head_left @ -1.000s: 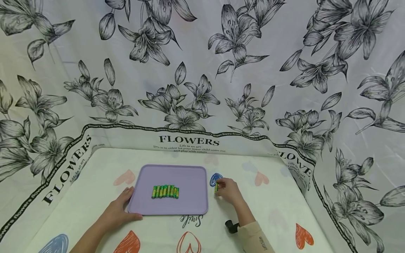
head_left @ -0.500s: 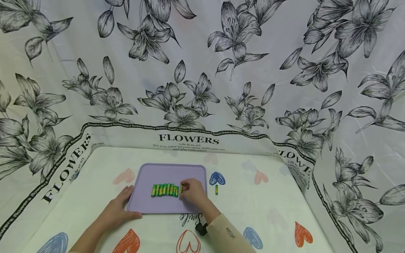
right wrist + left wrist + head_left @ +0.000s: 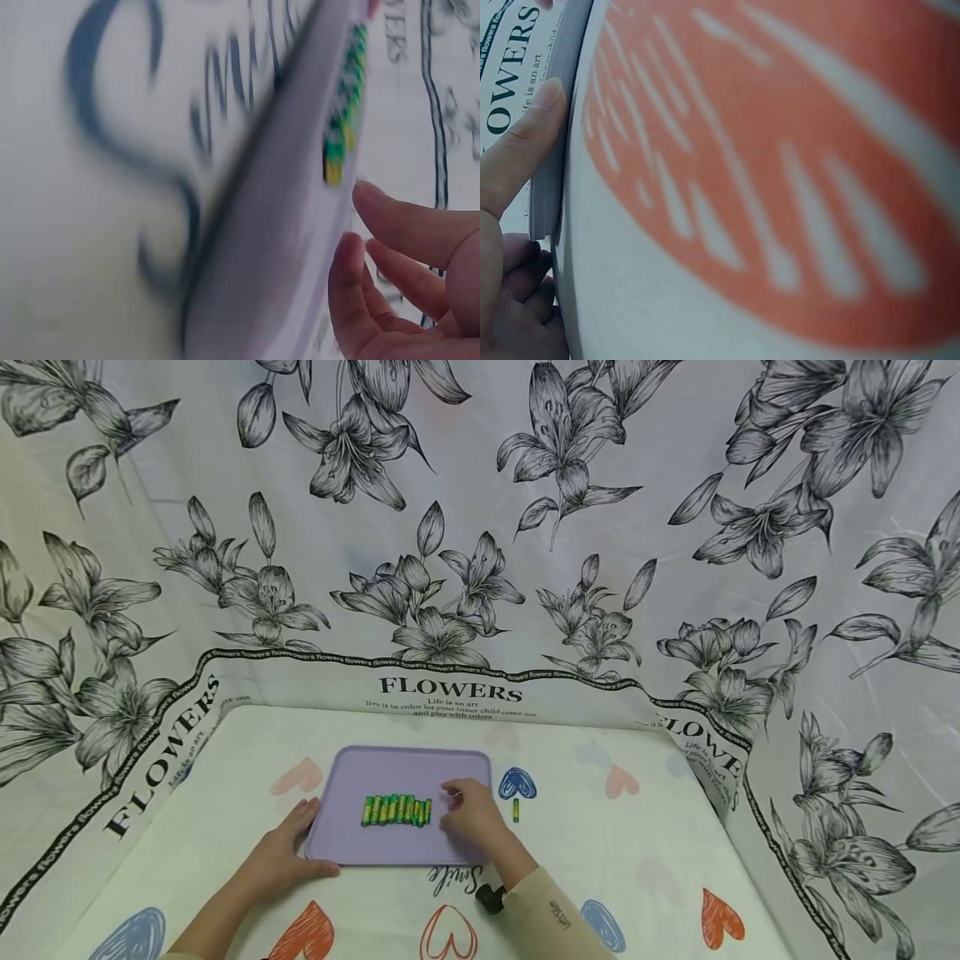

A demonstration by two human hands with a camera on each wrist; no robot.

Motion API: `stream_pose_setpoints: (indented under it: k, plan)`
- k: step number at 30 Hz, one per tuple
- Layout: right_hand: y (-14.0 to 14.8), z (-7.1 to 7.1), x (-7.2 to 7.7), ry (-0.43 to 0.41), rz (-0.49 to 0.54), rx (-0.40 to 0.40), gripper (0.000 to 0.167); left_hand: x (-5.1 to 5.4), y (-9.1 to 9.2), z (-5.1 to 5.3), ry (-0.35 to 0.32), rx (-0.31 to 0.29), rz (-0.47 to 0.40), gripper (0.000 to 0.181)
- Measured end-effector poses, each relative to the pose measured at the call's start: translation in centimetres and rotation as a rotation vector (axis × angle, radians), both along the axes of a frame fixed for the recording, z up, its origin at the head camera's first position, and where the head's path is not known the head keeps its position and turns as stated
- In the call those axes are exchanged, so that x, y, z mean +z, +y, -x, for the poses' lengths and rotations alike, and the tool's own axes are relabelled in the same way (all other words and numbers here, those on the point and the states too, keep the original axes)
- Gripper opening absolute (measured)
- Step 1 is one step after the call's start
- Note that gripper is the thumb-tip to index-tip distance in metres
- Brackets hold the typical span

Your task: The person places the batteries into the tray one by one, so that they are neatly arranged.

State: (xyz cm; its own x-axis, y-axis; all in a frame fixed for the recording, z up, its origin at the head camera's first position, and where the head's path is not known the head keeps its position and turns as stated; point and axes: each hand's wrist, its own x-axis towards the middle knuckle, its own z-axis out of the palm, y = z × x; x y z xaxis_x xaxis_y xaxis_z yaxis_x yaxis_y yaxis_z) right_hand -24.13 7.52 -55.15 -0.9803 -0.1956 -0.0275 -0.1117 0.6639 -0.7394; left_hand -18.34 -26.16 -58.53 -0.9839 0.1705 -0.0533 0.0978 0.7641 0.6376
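A purple tray point(image 3: 397, 852) lies on the table with a row of green and yellow batteries point(image 3: 396, 810) standing side by side on it. The batteries at the right end look slimmer than the others. My left hand point(image 3: 277, 852) rests against the tray's front left corner, thumb along the front edge and fingers at the left side; in the left wrist view the thumb point(image 3: 536, 124) presses the rim. Over the tray's right part is my right hand point(image 3: 474, 814), just right of the row. The right wrist view shows its thumb and fingers point(image 3: 409, 217) apart, holding nothing.
One loose battery point(image 3: 516, 811) lies on the tablecloth right of the tray, below a blue printed heart point(image 3: 517, 782). A white curtain point(image 3: 450, 610) with flower prints encloses the table at the back and sides.
My right hand picked a battery from the cloth on the right, brought it left to the row's right end and let it go. It has now drawn slightly right. The left hand stayed put.
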Motion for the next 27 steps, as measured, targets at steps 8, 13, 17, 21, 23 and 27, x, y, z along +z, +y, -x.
stream_pose_setpoints:
  k: [8,13,17,21,23,27]
  plan:
    - [7.0,0.3,0.8,0.023,-0.034,-0.099,0.056,0.1,0.1,-0.1,0.013,0.002,0.004,0.131]
    - [10.2,0.4,0.1,-0.062,-0.094,-0.119,0.063,0.1,0.0,0.0,0.024,-0.004,-0.002,0.130]
    - [11.0,0.5,-0.7,-0.109,-0.122,-0.133,0.061,0.0,0.0,0.1,0.021,-0.004,-0.001,0.130]
    - [11.2,0.5,-1.3,-0.091,-0.106,-0.128,0.050,0.0,0.1,0.1,0.014,-0.005,-0.002,0.130]
    - [11.2,0.4,-1.2,-0.074,-0.109,-0.107,0.046,0.0,0.1,0.1,0.008,-0.004,-0.001,0.130]
    - [10.3,0.2,-0.2,-0.037,-0.056,-0.065,0.046,0.0,0.0,0.1,0.011,-0.006,0.005,0.130]
